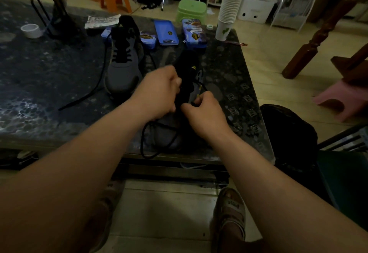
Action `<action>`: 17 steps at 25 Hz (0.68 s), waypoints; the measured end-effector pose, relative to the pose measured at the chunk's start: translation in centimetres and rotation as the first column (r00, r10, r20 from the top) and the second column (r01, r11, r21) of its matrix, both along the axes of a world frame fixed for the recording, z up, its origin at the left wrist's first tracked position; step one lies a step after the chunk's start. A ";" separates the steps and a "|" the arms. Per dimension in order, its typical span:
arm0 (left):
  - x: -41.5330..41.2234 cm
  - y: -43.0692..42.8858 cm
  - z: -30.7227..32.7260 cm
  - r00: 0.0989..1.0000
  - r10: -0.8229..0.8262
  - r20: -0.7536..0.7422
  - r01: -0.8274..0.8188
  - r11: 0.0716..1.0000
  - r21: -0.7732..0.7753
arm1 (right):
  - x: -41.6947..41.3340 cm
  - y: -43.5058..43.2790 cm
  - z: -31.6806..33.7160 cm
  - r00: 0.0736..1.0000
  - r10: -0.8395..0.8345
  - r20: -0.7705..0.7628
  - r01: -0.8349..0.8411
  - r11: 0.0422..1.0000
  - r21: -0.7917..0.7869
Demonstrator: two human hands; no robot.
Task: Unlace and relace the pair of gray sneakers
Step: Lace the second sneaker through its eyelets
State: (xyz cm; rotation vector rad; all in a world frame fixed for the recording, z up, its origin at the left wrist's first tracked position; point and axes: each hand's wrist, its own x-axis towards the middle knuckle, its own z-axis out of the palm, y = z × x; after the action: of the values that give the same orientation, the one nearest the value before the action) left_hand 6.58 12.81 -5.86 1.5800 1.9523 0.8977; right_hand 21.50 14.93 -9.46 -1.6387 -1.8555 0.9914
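Two gray sneakers stand on a dark patterned table (49,85). The near sneaker (191,67) points its toe at me, with a black tongue and a small yellow logo. My left hand (159,89) grips its left side with curled fingers. My right hand (203,111) pinches the black lace (201,84) at the eyelets on the right side. Loose black lace (145,145) loops over the toe and the table's front edge. The far sneaker (124,61) sits to the left, partly laced, with one long lace end (93,91) trailing across the table.
Blue tins (166,32) lie behind the sneakers. A stack of paper cups (228,12) stands at the back right, a roll of white tape (31,30) and a black wire stand (53,14) at the back left. Stools stand on the floor beyond. A black bag (288,133) sits right of the table.
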 end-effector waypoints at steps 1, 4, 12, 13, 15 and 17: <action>-0.7 0.2 0.3 0.988 0.083 0.127 -0.090 0.995 0.048 | 0.0 0.0 0.0 1.000 0.006 0.005 -0.006 1.000 0.000; -2.5 0.2 1.8 0.590 0.257 0.766 -0.395 0.919 -0.003 | 0.2 0.1 0.1 1.000 0.026 -0.002 -0.026 1.000 0.000; -1.4 -0.6 -0.6 0.991 -0.112 -0.077 0.113 0.993 0.015 | 2.8 0.5 1.3 0.965 0.081 -0.251 -0.149 0.952 -0.267; -1.2 -0.8 -0.8 0.967 -0.180 -0.181 0.179 0.984 -0.022 | 2.8 0.5 1.7 0.951 0.038 -0.307 -0.126 0.954 -0.272; -1.0 -1.1 -1.2 0.928 -0.231 -0.294 0.229 0.973 -0.042 | 2.5 0.5 2.3 0.925 -0.023 -0.379 -0.082 0.962 -0.259; -0.6 -1.0 -1.6 0.910 -0.212 -0.357 0.223 0.975 -0.011 | 2.0 0.7 2.3 0.929 -0.047 -0.367 -0.041 0.972 -0.230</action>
State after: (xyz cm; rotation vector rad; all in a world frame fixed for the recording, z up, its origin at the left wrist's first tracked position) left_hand 5.94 11.85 -7.50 2.0483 1.9450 0.5809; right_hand 23.49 15.58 -7.21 -1.4510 -1.5278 1.4535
